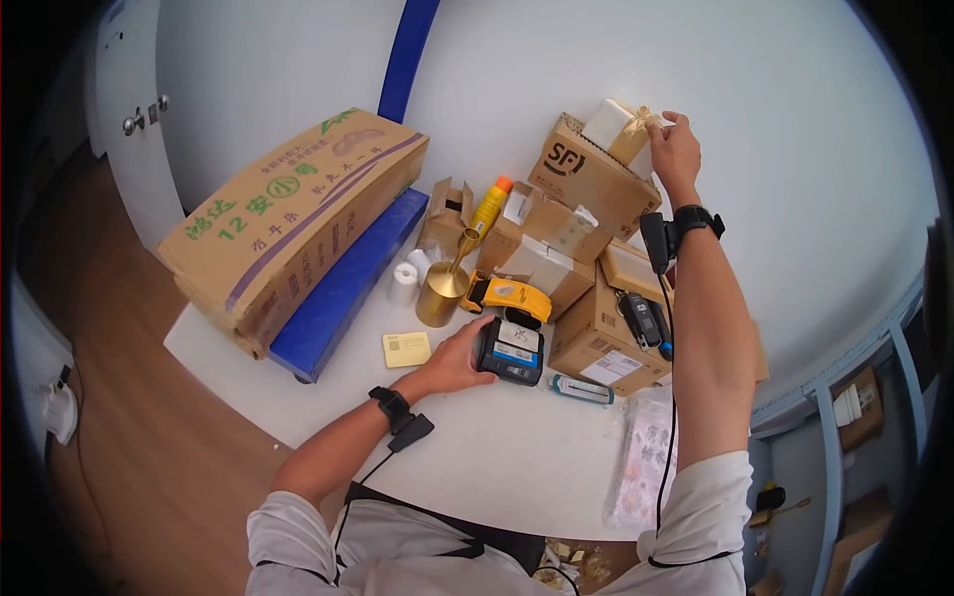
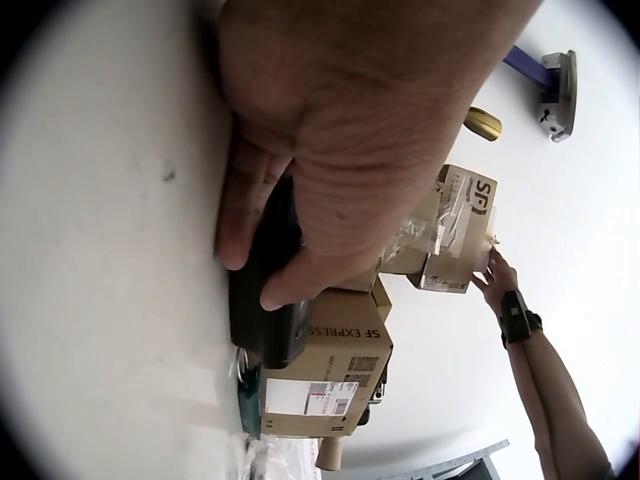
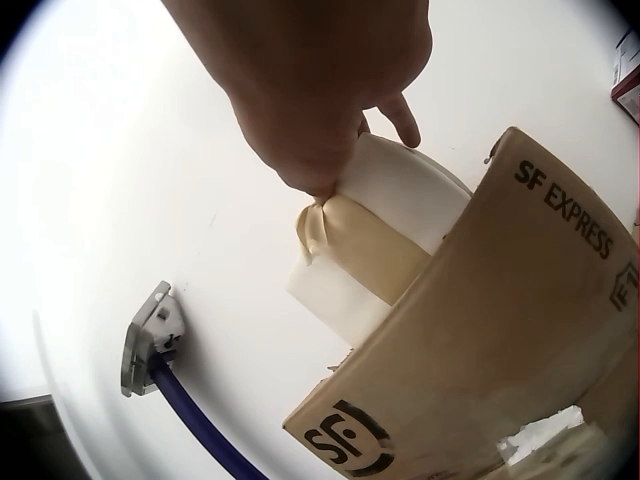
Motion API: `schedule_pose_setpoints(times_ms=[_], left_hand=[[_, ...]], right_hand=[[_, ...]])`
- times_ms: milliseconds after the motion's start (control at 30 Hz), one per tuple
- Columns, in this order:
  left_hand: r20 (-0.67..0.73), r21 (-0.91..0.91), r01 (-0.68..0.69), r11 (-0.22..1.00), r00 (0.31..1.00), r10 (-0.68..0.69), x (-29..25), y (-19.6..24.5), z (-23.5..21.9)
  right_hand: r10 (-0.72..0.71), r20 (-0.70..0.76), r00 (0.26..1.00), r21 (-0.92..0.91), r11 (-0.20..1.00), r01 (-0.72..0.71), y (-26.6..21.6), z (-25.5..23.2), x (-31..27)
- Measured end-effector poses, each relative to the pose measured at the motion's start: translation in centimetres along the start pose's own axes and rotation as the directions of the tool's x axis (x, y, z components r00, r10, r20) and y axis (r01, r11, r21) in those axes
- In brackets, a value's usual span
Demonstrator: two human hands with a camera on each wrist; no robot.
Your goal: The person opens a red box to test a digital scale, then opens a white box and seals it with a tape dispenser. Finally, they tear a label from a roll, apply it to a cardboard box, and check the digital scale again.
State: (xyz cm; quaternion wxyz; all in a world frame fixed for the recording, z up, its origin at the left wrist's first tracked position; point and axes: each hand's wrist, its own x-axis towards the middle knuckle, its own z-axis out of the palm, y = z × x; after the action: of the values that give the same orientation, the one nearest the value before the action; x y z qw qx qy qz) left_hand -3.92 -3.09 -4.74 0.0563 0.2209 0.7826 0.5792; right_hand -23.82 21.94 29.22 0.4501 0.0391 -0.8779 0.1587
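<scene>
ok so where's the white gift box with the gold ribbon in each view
Head: white gift box with the gold ribbon, upper right, on top of the SF carton, the right hand on its ribbon.
Left wrist: partly visible at right, a pale corner beside the far hand; small and unclear.
Right wrist: centre, under the fingers, behind the carton.
Shared landmark: the SF carton, in all three views.
</scene>
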Motion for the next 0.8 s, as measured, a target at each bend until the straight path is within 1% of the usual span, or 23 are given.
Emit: schedule_pose_setpoints(times_ms=[33,67,100,133,200,233,300,333,367,400,467,500,533,567,600,633,667,733,767,800], left_hand=[[-0.022,0.018,-0.035,0.999,0.999,0.035,0.0,-0.2,0.1],[-0.041,0.036,-0.069,0.997,0.997,0.071,0.0,-0.4,0.3],[-0.034,0.037,-0.07,0.997,0.997,0.071,0.1,-0.6,0.3],[-0.032,0.033,-0.071,0.997,0.997,0.072,0.1,-0.7,0.3],[-0.036,0.026,-0.075,0.997,0.996,0.076,0.2,-0.7,0.2],[-0.028,0.019,-0.064,0.998,0.998,0.065,0.2,-0.6,0.2],[-0.027,0.014,-0.052,0.999,0.998,0.053,0.0,-0.4,0.1],[-0.024,0.007,-0.05,0.999,0.998,0.05,0.0,-0.3,0.1],[-0.018,0.002,-0.047,0.999,0.999,0.047,0.0,-0.2,0.0],[-0.022,0.002,-0.046,0.999,0.999,0.046,0.0,-0.4,0.1],[-0.024,-0.009,-0.074,0.997,0.997,0.074,0.2,-1.1,0.3],[-0.021,-0.01,-0.065,0.998,0.998,0.065,0.1,-1.0,0.2],[-0.022,-0.002,-0.059,0.998,0.998,0.059,0.0,-0.6,0.0],[-0.018,0.003,-0.053,0.999,0.998,0.053,-0.1,-0.2,0.1],[-0.009,-0.003,-0.032,0.999,0.999,0.032,-0.1,0.0,0.0],[0.007,-0.031,0.012,0.999,1.0,-0.011,-0.1,0.6,-0.3],[0.01,-0.04,0.022,0.999,1.0,-0.021,-0.1,0.8,-0.2],[0.017,-0.05,0.043,0.998,0.999,-0.042,-0.1,0.8,-0.3],[0.042,-0.057,0.089,0.994,0.995,-0.087,-0.1,1.3,-0.5],[0.036,-0.054,0.089,0.995,0.996,-0.087,0.0,1.4,-0.5]], right_hand=[[0.001,0.001,1.0,-0.002,1.0,-0.001,0.0,-0.1,0.3],[0.028,0.083,0.996,-0.055,0.998,-0.023,0.3,0.0,0.9],[0.061,0.161,0.985,-0.108,0.993,-0.044,0.6,0.0,1.4],[0.065,0.159,0.985,-0.111,0.993,-0.048,1.0,0.0,1.9],[0.162,0.246,0.956,-0.178,0.977,-0.12,1.1,0.1,2.7],[0.157,0.247,0.956,-0.177,0.978,-0.115,1.2,0.2,2.7],[0.054,0.041,0.998,-0.073,0.996,-0.051,1.5,0.4,2.0],[0.05,0.042,0.998,-0.07,0.996,-0.046,1.8,0.3,1.9],[0.029,-0.122,0.992,0.06,0.998,-0.021,1.9,-0.1,1.5],[0.026,-0.283,0.959,0.184,0.982,0.027,1.8,-0.5,1.0],[0.035,-0.405,0.914,0.286,0.954,0.09,1.8,-2.7,-0.5],[0.03,-0.409,0.912,0.307,0.946,0.106,1.8,-4.4,-1.6],[0.032,-0.411,0.911,0.374,0.917,0.137,2.7,-5.6,-2.7],[0.104,-0.369,0.924,0.513,0.852,0.109,1.8,-7.4,-4.7],[0.094,-0.371,0.924,0.541,0.83,0.133,1.3,-9.2,-6.7],[0.063,-0.354,0.933,0.517,0.844,0.139,2.1,-10.8,-8.4],[0.033,-0.333,0.942,0.497,0.855,0.145,2.9,-12.2,-10.2],[0.099,-0.178,0.979,0.605,0.796,0.03,2.6,-14.7,-15.3],[0.114,-0.135,0.984,0.541,0.841,-0.023,2.9,-15.5,-17.8],[0.042,-0.061,0.997,0.51,0.86,-0.005,3.8,-16.0,-20.2]])
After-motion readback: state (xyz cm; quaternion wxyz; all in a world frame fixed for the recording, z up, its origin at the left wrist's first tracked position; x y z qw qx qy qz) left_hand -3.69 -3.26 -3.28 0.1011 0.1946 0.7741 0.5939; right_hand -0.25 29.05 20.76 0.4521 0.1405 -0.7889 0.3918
